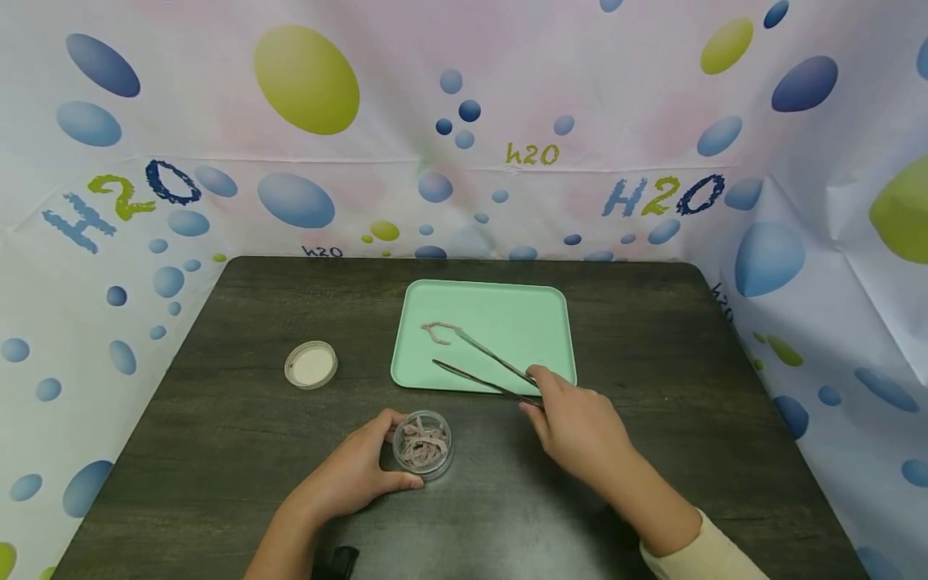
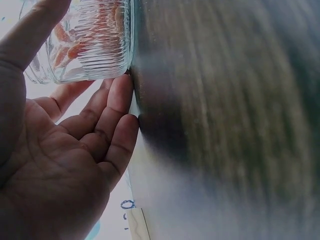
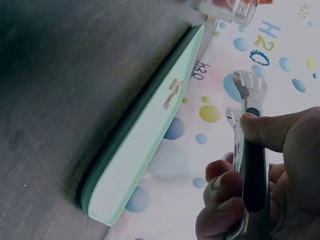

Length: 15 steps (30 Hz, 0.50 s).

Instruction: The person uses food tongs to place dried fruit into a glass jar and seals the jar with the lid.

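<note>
My left hand (image 1: 358, 467) holds a small clear glass jar (image 1: 423, 443) on the table, thumb on the near side and fingers round the far side. Inside the jar lie several pinkish-brown strips (image 1: 424, 445), orange-looking in the left wrist view. With thumb and fingers my right hand (image 1: 583, 423) grips a pair of metal tongs (image 3: 255, 165) with a dark handle. The tongs' arms are spread apart over a mint-green tray (image 1: 507, 310). One tip is beside a thin strip (image 1: 435, 326) on the tray; whether they touch I cannot tell.
A round lid (image 1: 310, 365) with a pale inside lies left of the tray. The dark wooden table (image 1: 239, 451) meets a white sheet (image 1: 406, 48) with blue and green spots at its back and sides. A black object (image 1: 344, 561) shows by my left forearm.
</note>
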Tool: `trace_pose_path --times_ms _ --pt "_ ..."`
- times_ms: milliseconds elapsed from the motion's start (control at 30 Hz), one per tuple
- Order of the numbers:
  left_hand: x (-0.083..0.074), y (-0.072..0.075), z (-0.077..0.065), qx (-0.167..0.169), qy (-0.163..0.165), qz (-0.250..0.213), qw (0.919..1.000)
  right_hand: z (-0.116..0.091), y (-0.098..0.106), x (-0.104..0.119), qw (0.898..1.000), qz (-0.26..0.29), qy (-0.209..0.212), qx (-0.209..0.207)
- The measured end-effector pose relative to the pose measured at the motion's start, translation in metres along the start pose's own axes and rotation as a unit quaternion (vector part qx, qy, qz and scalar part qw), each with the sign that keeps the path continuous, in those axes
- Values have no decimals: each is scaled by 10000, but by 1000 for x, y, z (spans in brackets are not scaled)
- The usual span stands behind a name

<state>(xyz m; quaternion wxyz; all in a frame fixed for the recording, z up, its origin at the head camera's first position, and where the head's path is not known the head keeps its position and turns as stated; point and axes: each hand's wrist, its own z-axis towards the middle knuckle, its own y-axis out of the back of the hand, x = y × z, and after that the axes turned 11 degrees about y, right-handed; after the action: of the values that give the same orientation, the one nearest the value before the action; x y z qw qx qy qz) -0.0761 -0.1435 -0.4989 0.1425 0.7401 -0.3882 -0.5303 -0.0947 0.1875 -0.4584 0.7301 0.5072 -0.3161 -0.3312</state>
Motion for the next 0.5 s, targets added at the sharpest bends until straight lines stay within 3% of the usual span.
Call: trace_pose_path --times_ms 233,500 --pt "1 -1 -1 6 1 -20 10000 12 -9 -9 9998 -134 50 112" --pt "1 0 -1 -7 34 -13 10000 28 -27 -17 9987 -166 -207 427"
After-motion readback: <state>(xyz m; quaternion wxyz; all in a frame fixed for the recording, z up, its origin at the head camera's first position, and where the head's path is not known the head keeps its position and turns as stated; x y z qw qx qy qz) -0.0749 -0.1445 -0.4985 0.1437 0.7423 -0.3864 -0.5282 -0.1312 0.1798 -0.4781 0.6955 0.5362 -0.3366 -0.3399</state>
